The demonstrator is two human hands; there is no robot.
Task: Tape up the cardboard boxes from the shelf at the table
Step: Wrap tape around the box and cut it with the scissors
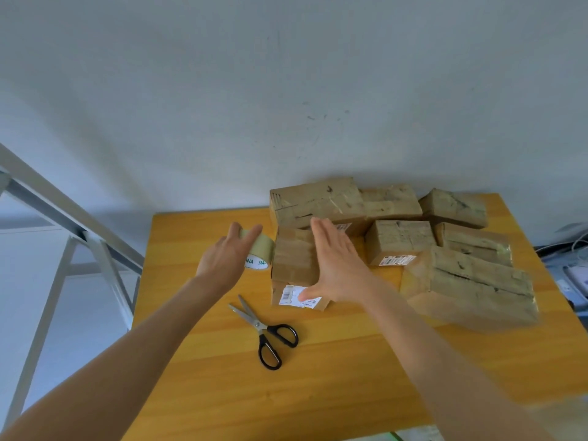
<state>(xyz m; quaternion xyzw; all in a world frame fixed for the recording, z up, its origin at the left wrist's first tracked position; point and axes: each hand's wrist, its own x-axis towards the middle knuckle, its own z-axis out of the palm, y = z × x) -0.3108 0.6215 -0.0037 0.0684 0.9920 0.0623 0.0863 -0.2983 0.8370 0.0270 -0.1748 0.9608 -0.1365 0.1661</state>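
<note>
Left hand point(222, 259) grips the brown tape roll point(263, 248) (a ring with a printed white core), just left of the small cardboard box point(294, 259). Right hand point(334, 265), fingers straight and thumb spread, lies flat on that box, mid-desk point(350, 377). Black-handled scissors point(267, 332) lie nearer the front edge.

Scissors point(265, 332) before boxes point(394, 241) on table point(334, 386)

Brown boxes point(294, 261); yellow table point(318, 377); black-handled scissors point(265, 332).
</note>
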